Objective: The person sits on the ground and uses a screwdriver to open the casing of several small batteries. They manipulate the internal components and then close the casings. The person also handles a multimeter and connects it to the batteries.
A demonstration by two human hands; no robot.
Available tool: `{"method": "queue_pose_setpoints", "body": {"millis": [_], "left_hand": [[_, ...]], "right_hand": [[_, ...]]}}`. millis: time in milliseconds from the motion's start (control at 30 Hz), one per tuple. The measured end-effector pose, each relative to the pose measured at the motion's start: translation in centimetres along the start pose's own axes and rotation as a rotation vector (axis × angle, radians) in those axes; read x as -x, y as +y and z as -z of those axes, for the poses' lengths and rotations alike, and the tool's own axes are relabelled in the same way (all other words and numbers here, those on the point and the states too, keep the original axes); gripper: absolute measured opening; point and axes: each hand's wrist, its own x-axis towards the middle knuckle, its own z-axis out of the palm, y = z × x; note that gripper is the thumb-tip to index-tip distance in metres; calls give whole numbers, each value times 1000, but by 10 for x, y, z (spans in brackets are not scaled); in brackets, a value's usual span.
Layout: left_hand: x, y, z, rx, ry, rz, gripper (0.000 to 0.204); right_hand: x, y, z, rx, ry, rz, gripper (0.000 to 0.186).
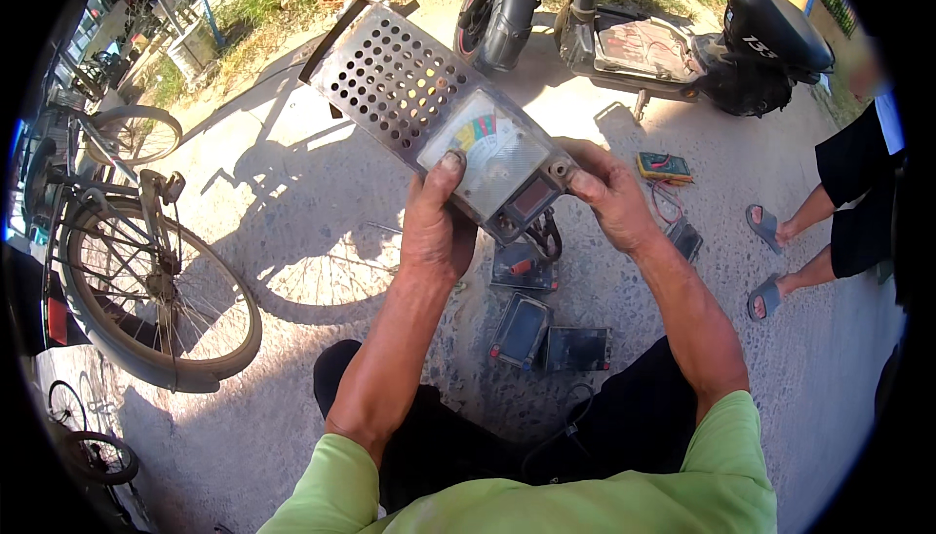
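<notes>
Both my hands hold up a battery load tester (487, 149), a metal box with a perforated end and a dial with coloured bands. My left hand (434, 217) is closed on its near left edge, the thumb lying on the dial's clear cover. At the other side my right hand (614, 207) grips the corner by a small knob and a dark display window. A black looped cable (546, 237) hangs beneath the tester. Below it on the ground lie several dark batteries (522, 329), one partly hidden under the cable. The fingers behind the tester are mostly out of sight.
A multimeter (665, 167) with leads lies right of my hands, near another dark battery (685, 237). A bicycle (161, 285) stands at left, and a scooter (634, 51) with an exposed floorboard stands ahead. At right is a person in sandals (765, 295).
</notes>
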Motion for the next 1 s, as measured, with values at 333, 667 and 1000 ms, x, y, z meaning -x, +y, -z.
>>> {"method": "queue_pose_setpoints", "body": {"millis": [333, 667, 1000], "left_hand": [[5, 55, -13, -58, -48, -307, 75], [0, 70, 10, 149, -110, -303, 68], [2, 69, 13, 126, -87, -323, 62]], "right_hand": [[54, 135, 10, 429, -200, -255, 71], [25, 138, -4, 466, -47, -146, 62], [26, 148, 14, 371, -258, -457, 42]]}}
